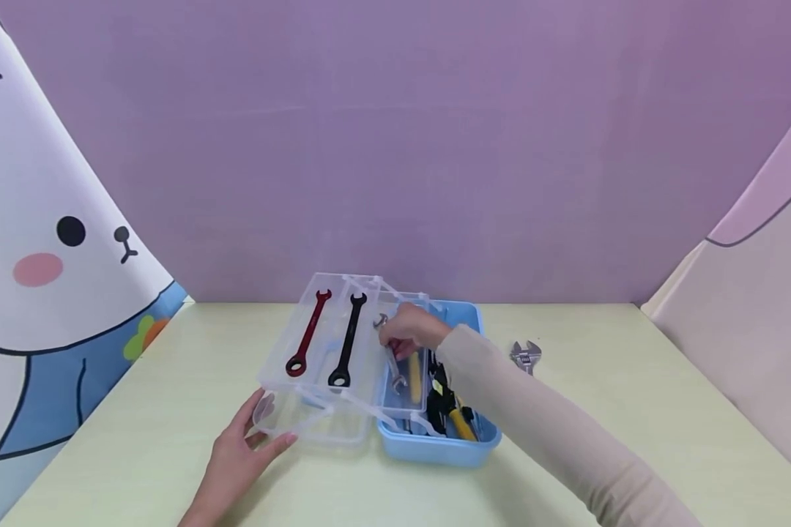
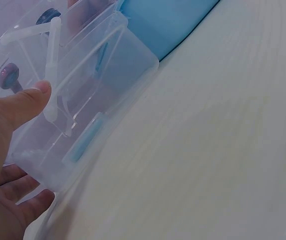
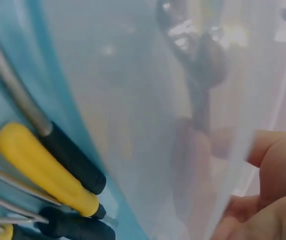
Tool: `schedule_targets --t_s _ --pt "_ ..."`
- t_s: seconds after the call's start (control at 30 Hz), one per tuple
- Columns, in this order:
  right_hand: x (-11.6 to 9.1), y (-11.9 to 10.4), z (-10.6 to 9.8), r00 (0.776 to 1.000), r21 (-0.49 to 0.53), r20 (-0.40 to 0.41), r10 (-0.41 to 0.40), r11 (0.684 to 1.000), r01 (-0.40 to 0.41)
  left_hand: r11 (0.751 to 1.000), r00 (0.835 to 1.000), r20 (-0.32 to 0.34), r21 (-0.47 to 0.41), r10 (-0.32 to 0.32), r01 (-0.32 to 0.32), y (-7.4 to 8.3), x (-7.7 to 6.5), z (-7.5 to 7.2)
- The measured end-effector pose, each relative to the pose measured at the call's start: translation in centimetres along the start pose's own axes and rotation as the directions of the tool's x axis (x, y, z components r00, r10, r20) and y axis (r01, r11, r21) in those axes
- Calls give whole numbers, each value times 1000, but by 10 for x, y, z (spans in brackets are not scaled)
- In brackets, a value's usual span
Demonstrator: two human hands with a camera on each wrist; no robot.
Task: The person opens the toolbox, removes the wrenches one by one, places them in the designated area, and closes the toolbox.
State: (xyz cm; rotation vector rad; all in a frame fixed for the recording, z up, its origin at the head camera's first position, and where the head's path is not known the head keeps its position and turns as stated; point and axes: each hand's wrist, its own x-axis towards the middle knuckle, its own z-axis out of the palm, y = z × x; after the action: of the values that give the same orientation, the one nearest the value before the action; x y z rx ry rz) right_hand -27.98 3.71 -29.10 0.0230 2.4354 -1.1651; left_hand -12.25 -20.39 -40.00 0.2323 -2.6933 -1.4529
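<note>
My right hand [image 1: 409, 331] reaches into the small clear tray of the blue toolbox [image 1: 435, 451] and pinches a silver wrench [image 1: 396, 375], whose two open ends show past my fingers. Through the tray's cloudy wall in the right wrist view, the fingers and wrench look blurred. My left hand [image 1: 234, 455] holds the near left corner of the clear plastic lid [image 2: 108, 100], thumb on its side and fingers behind and below. A red wrench [image 1: 310, 329] and a black wrench [image 1: 350, 338] lie side by side in the wide upper clear tray [image 1: 326, 344].
A long yellow piece [image 1: 414, 377] lies in the small tray. Screwdrivers with yellow handles [image 3: 45, 170] and black handles [image 3: 75, 157] fill the box bottom. To the right, an adjustable wrench [image 1: 526, 354] rests on the table, partly behind my forearm. White hinge arms [image 1: 369, 408] link the trays.
</note>
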Motion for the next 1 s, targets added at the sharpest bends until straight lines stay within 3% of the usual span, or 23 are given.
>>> schedule_targets --t_s 0.3,0.63,1.0 --pt "3 -2 -3 998 37 47 38 999 -40 1000 1000 -5 -6 12 -12 -3 0 0" --pt "6 -3 -11 996 95 89 24 995 -33 1000 999 27 10 -18 18 1 4 -1" --pt "-6 -10 -29 995 147 97 -24 989 10 1000 999 29 4 -30 30 0 3 -2"
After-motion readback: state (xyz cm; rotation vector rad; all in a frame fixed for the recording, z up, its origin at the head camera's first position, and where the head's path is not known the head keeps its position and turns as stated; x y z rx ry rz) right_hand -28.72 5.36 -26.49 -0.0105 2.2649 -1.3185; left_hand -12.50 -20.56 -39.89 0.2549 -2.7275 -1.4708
